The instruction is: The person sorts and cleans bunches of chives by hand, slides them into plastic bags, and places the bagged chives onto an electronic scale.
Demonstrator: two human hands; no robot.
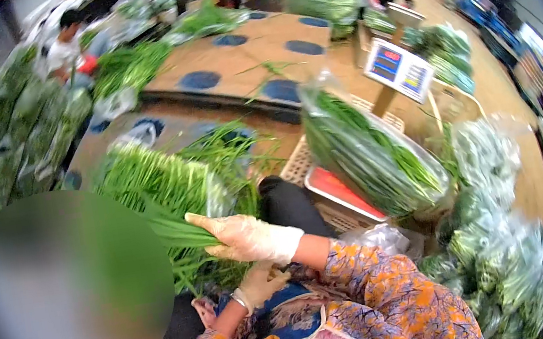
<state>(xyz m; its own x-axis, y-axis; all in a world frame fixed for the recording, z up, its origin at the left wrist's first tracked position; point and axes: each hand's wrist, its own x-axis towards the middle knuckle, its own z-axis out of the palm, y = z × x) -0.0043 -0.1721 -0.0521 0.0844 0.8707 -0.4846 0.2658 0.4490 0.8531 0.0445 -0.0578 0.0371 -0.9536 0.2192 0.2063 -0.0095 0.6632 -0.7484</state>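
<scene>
My right hand, in a pale glove, is closed around a bunch of long green garlic chives whose leaves reach left. Below it, close to my lap, my left hand is also gloved. Its fingers are loosely apart, and I see nothing in them. A large pile of chives with pale stems lies just beyond my hands, and loose leaves spread to its right. Part of the held bunch is cut off by a blurred round patch at the left.
A clear bag of chives rests on a scale, with its display behind. Filled bags stand at right and more bags at left. Boards lie ahead. Other people sit farther back.
</scene>
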